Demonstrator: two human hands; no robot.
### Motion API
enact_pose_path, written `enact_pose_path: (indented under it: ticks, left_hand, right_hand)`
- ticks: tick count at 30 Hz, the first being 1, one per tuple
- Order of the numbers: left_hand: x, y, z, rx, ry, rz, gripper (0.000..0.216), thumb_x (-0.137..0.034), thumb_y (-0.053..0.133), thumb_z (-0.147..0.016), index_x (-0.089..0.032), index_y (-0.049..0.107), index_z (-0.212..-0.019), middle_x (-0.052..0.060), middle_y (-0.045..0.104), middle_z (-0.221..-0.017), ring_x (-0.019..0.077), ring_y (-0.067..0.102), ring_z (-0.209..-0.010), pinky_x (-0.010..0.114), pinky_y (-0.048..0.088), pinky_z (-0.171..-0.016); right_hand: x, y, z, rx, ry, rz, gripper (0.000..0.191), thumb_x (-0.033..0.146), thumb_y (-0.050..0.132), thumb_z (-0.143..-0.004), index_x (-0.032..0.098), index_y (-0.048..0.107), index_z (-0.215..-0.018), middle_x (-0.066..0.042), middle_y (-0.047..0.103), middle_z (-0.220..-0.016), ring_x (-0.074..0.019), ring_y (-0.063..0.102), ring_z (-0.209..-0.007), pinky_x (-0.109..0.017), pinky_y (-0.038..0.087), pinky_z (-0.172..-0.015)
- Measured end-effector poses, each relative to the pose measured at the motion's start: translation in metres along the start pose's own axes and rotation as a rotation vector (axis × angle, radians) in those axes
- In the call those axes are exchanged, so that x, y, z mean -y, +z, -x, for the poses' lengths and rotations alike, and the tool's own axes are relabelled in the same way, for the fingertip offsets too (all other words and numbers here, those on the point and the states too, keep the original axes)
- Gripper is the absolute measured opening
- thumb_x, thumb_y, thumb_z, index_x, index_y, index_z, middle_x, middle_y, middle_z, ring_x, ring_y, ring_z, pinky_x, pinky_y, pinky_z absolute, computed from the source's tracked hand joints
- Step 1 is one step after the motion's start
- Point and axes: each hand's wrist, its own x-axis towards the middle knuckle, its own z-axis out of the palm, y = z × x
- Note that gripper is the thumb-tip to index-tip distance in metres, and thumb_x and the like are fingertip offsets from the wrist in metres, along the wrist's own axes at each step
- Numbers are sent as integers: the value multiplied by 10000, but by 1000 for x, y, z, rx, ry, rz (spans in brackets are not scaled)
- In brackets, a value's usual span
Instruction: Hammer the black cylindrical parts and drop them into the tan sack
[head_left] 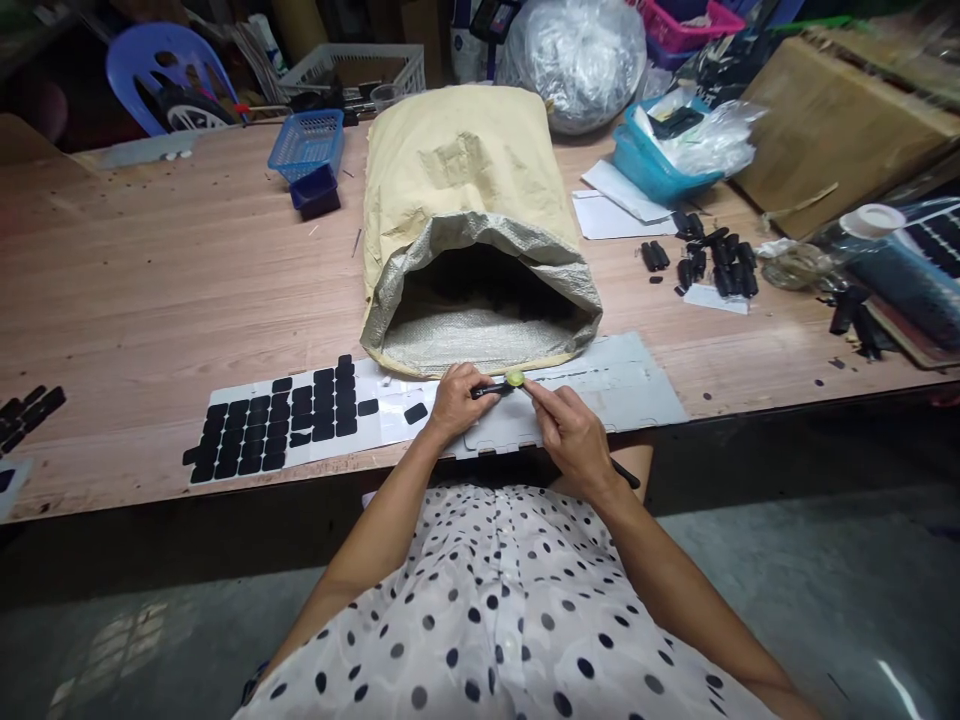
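Observation:
My left hand (454,402) pinches a small, dark, elongated part (491,389) just over the near edge of the table. At its right end shows a small yellow-green round piece (514,379). My right hand (571,432) is closed, its index finger stretched toward that round piece. A slim tool with a black end (625,474) sticks out behind my right hand; its kind is not clear. Beneath both hands lies a grey-white board (630,380). To the left, a backing sheet (322,452) carries rows of black rounded stickers (251,432), and a loose sticker (415,413) lies nearer my left hand.
A large yellow sack (465,140) lies with its mouth toward me. Several black parts (720,260) are at the right, near a teal basket (652,170) and a cardboard box (847,120). A blue basket (306,143) and a small navy tray (315,195) stand back left.

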Motion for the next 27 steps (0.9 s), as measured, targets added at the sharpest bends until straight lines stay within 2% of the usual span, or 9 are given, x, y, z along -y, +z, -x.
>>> enact_pose_path:
  ticks: [5,10,14,21,27]
  left_hand:
    - [3,-4,1,-2,14,69,94,-312,724,-876,-219,743,-877,16,645,-826,208,578,-859,365,487,-840]
    - [6,-8,2,-1,-11,116,311,-363,499,-1015,-210,675,-809,28,639,-850,194,569,-852,353,484,-867]
    - [5,-8,2,15,2,110,364,-398,431,-1040,-214,621,-790,34,623,-842,200,560,-860,359,477,-885]
    - [1,-12,3,8,17,159,406,-417,360,-1052,-223,498,-722,47,575,-812,212,555,-848,366,476,-854]
    - [1,-12,4,15,1,123,420,-403,364,-1057,-221,511,-708,49,581,-807,215,558,-844,378,482,-848]
  right_hand:
    - [-17,3,-32,-94,71,61,386,335,442,-1028,272,725,-1283,-74,662,-952,-192,616,-850,-284,471,-736]
    - [-43,21,-58,-54,126,264,327,300,498,-980,262,774,-1150,-91,620,-863,-237,505,-841,-337,353,-712]
    - [-50,33,-58,-49,106,324,324,278,486,-971,259,760,-1143,-99,584,-874,-244,438,-859,-346,287,-716]
    - [-49,35,-53,-27,105,372,351,293,450,-989,241,734,-1189,-100,566,-910,-249,435,-878,-350,288,-740]
    - [-50,35,-54,-14,112,384,338,297,457,-986,230,730,-1174,-107,578,-933,-258,443,-894,-356,288,-741]
